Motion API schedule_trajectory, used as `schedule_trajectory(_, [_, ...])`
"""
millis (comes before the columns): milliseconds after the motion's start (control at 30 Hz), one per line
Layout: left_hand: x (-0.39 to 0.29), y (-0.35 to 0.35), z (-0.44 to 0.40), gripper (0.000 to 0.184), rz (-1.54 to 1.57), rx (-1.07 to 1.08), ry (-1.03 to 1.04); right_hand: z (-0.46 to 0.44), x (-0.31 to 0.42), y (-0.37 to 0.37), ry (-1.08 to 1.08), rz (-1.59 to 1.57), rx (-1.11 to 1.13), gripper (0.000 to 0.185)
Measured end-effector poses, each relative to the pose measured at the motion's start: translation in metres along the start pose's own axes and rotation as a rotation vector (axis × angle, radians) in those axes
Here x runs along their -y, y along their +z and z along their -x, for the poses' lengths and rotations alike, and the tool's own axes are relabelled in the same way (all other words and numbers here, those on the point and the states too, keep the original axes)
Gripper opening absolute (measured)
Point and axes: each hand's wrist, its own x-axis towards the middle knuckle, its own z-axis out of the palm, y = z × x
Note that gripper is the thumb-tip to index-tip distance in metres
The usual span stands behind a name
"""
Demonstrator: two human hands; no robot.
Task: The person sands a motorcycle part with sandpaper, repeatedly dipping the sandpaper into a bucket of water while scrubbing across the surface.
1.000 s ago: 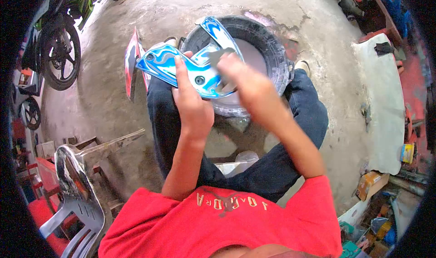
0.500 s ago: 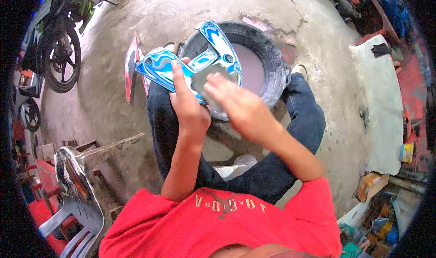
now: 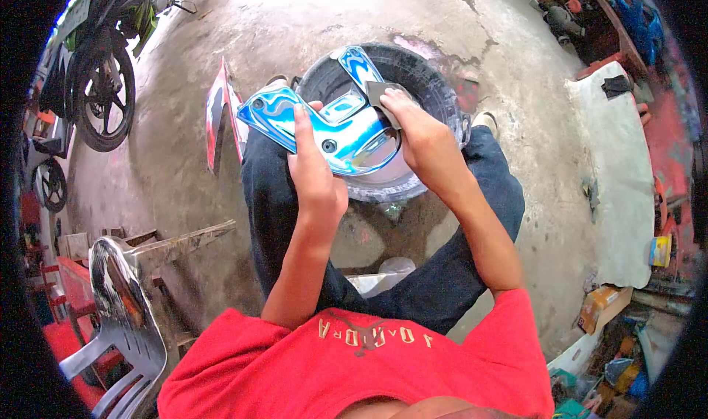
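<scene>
My left hand (image 3: 316,170) grips the left part of a glossy blue-and-white swirled motorcycle panel (image 3: 354,139), its thumb along the upper face. The panel is held over a black tub (image 3: 446,98) between my knees. In my right hand (image 3: 426,137), a piece of grey sandpaper (image 3: 380,94) is pressed by the fingertips on the panel's right arm, near its bend. Pale, cloudy liquid shows inside the tub. Part of the panel's right end is covered by the sandpaper and fingers.
A red-and-white panel (image 3: 218,113) stands beside my left knee. At the upper left are motorcycles, one with a black front wheel (image 3: 105,94). A grey plastic chair (image 3: 129,308) is at lower left. A pale board (image 3: 616,175) and a cardboard box (image 3: 605,305) lie to the right.
My right hand with the sandpaper has moved up and right, from the panel's middle to its right arm. The panel has shifted slightly right, and its middle with a round hole is now uncovered.
</scene>
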Motion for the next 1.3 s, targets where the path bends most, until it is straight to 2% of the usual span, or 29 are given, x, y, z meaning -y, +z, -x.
schedule_trajectory(133, [-0.005,0.001,-0.001,0.036,-0.013,0.018,-0.007,0.017,0.059,0.0,-0.17,-0.133,0.035,0.046])
schedule_trajectory(300, [-0.006,0.002,0.002,0.035,0.155,0.068,-0.048,-0.002,0.006,0.005,0.014,-0.017,-0.011,0.043])
schedule_trajectory(400, [-0.013,-0.001,0.0,0.037,0.264,0.162,-0.083,0.006,0.028,0.005,-0.086,-0.022,-0.02,0.044])
schedule_trajectory(467, [-0.017,-0.007,-0.003,0.038,0.307,0.306,-0.078,0.011,0.05,-0.001,-0.217,0.009,0.005,0.045])
schedule_trajectory(500, [-0.018,-0.011,-0.004,0.038,0.323,0.375,-0.078,0.008,0.045,0.002,-0.192,0.03,-0.017,0.045])
schedule_trajectory(533, [-0.017,-0.011,-0.005,0.038,0.33,0.284,-0.11,0.004,0.032,0.003,-0.162,0.053,-0.036,0.045])
schedule_trajectory(600, [-0.015,-0.005,0.001,0.038,0.296,0.301,-0.131,-0.007,0.006,0.004,-0.12,0.138,-0.062,0.045])
schedule_trajectory(767, [-0.012,-0.014,-0.004,0.035,0.273,0.385,-0.091,0.009,0.045,0.013,-0.198,0.021,-0.066,0.046])
schedule_trajectory(800, [-0.008,-0.012,-0.006,0.034,0.255,0.353,0.006,0.006,0.038,0.012,-0.196,0.033,-0.074,0.044])
schedule_trajectory(833, [-0.011,-0.005,-0.005,0.033,0.317,0.21,-0.135,0.002,0.029,0.011,-0.191,0.049,-0.08,0.043])
schedule_trajectory(900, [-0.012,-0.002,0.005,0.033,0.264,0.245,-0.133,-0.011,0.003,0.011,-0.025,0.05,-0.102,0.043])
schedule_trajectory(1033, [-0.007,-0.008,-0.004,0.034,0.256,0.239,-0.111,0.012,0.047,0.015,-0.256,0.06,-0.066,0.043])
schedule_trajectory(1100, [-0.008,-0.017,-0.01,0.034,0.266,0.258,-0.146,0.009,0.049,0.009,-0.282,0.021,-0.052,0.043])
schedule_trajectory(1200, [-0.007,-0.003,0.003,0.034,0.211,0.207,-0.061,-0.011,0.009,0.011,-0.017,0.039,-0.091,0.041])
schedule_trajectory(1300, [-0.004,-0.004,0.0,0.036,0.179,0.203,-0.049,0.003,0.027,0.01,-0.104,0.004,-0.073,0.044])
